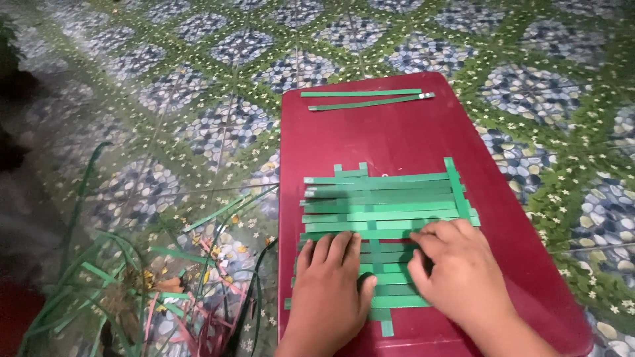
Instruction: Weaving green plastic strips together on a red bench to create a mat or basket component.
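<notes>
A: Nearest? Left hand (329, 291), right hand (456, 271), both flat, fingers spread slightly, pressing the woven green strip mat (383, 225); nothing gripped.

B: Mat's place?

A: Centre of the dark red board (410, 132), near half under the palms.

B: Left side?

A: Loose green and pink strips (165, 291) heaped on the patterned floor (198, 86).

B: Far?

A: Two spare green strips (367, 98) at the board's far edge.

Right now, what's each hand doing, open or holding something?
Left hand: open, pressed flat on the green woven strips, holding nothing.
Right hand: open, fingers curled on the strips, holding nothing.
</notes>
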